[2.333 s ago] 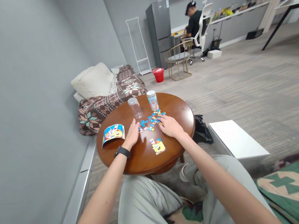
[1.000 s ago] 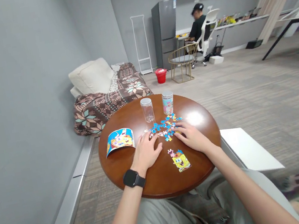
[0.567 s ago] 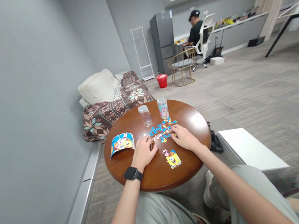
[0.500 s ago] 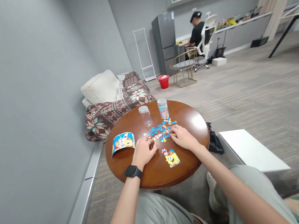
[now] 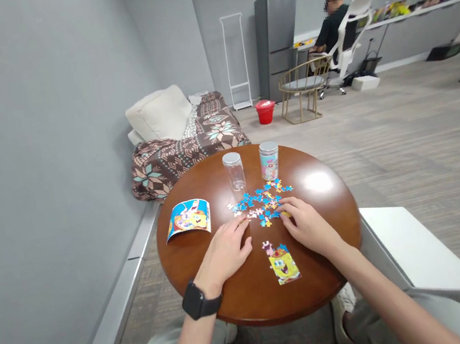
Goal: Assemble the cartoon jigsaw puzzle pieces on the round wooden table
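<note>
Loose jigsaw pieces (image 5: 260, 198) in blue, pink and yellow lie scattered in the middle of the round wooden table (image 5: 328, 202). At their left edge rests my left hand (image 5: 226, 251), fingers outstretched and thumb apart, holding nothing. My right hand (image 5: 309, 228) has its fingertips on the right side of the pieces, fingers apart; whether a piece is under them is partly hidden. Between my wrists lies a joined puzzle section (image 5: 284, 265) with a yellow cartoon face. A curled picture sheet (image 5: 190, 217) is on the left.
A clear jar (image 5: 236, 174) with a metal lid and a labelled canister (image 5: 270, 162) stand behind the pieces. To the right is a white box-like surface (image 5: 421, 245). A covered couch (image 5: 190, 149), a red bucket (image 5: 264, 112) and a seated person (image 5: 335, 23) are farther off.
My head view has tilted down and shifted left, so the table looks larger and lower. Both hands stay at the edges of the loose pieces, with little visible movement.
</note>
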### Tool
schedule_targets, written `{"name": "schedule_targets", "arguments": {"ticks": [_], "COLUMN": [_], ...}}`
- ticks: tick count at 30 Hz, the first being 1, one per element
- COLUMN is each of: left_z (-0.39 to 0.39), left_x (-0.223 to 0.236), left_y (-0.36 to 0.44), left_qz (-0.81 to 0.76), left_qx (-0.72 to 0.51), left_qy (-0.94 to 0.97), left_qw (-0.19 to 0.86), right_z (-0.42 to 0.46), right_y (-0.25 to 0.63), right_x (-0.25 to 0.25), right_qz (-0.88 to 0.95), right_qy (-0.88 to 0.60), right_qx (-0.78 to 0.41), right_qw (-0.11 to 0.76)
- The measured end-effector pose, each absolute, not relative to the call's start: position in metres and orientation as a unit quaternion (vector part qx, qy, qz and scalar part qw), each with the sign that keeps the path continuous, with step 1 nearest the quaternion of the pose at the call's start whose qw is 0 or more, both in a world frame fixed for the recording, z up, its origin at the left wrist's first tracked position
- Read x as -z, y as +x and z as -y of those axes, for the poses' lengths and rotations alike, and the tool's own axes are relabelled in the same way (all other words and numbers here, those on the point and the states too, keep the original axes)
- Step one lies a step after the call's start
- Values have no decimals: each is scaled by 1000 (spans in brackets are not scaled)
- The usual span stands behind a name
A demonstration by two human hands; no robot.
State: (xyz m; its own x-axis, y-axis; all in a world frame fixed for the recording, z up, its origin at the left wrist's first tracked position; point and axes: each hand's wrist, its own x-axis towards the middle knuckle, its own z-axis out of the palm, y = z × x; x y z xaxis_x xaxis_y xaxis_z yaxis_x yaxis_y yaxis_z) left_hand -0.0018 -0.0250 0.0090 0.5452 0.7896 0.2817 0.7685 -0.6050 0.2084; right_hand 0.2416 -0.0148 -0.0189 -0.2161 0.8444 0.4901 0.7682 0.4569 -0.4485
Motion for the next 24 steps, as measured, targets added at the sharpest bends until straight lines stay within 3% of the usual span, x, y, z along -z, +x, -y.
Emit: {"name": "schedule_targets", "arguments": {"ticks": [13,24], "left_z": [24,28], "left_x": [-5,-8], "left_y": [-9,-4], "left_qz": [-450,-474], "left_qx": [-199,-227], "left_qy": [866,848], "left_qw": [87,73], "right_z": [22,21], "right_y": [243,244], "right_x": [15,12], "right_qz": [772,778], "right_qy": [-527,-518], "right_qx": [-56,-71], "right_qw": [349,349]}}
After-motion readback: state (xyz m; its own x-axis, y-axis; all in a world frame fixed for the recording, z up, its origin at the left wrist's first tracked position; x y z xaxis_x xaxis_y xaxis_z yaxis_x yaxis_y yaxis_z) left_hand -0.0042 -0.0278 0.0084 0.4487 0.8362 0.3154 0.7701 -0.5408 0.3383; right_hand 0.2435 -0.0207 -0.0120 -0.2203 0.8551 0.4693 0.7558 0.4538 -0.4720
